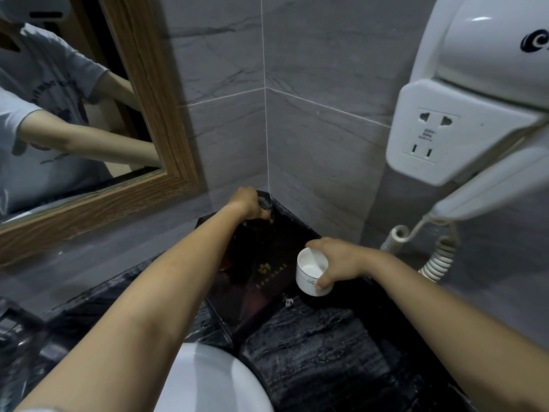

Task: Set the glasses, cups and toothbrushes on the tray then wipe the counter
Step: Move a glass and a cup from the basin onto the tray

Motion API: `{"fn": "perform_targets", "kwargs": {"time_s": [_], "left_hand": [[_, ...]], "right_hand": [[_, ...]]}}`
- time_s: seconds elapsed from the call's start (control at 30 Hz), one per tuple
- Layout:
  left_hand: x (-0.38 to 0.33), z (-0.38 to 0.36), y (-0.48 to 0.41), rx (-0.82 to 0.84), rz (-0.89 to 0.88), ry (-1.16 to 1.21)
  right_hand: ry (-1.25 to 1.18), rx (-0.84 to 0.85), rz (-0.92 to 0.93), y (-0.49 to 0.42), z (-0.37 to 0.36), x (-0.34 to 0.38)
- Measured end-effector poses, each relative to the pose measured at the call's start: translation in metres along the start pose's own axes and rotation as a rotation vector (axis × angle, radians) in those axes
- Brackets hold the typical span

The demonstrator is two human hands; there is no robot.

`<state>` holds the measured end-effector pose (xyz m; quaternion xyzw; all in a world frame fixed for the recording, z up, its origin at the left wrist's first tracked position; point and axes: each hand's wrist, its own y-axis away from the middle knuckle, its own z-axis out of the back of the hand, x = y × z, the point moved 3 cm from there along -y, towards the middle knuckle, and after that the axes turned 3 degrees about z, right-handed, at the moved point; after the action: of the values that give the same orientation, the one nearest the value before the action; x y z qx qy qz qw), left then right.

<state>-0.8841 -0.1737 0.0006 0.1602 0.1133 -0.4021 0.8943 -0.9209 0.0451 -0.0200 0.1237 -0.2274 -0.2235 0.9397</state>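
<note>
Past dark marbled surface [326, 352], at right edge of tray [267, 281]: white cup [309, 275] gripped by right hand [341, 260], fingers [322, 282] curled round its side. Farther back, in far tray corner by wall [312, 159]: clear glass [266, 205], left hand [245, 202] wrapped round it.

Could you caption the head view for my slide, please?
Left hand holds a glass over the black tray; right hand grips a white cup.

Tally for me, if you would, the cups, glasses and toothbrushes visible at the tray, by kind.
White cup: 1, gripped by the right hand
Clear glass: 1, gripped by the left hand
Toothbrushes: 0 visible
Total: 2
</note>
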Motion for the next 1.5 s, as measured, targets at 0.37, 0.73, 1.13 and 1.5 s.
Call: {"fn": "perform_targets", "kwargs": {"time_s": [0.37, 0.73, 1.13, 1.5], "left_hand": [[-0.001, -0.005, 0.0, -0.008, -0.03, -0.052], [0.006, 0.007, 0.043, -0.282, -0.069, 0.243], [0.014, -0.112, 0.154, -0.076, -0.138, 0.796], [0.018, -0.103, 0.14, -0.191, -0.043, 0.84]], "right_hand": [[0.003, 0.017, -0.012, -0.001, -0.004, 0.006], [0.013, -0.018, 0.015, -0.003, 0.003, 0.015], [-0.034, -0.022, 0.067, -0.009, -0.008, 0.035], [-0.201, -0.109, 0.075, -0.013, -0.009, 0.03]]}}
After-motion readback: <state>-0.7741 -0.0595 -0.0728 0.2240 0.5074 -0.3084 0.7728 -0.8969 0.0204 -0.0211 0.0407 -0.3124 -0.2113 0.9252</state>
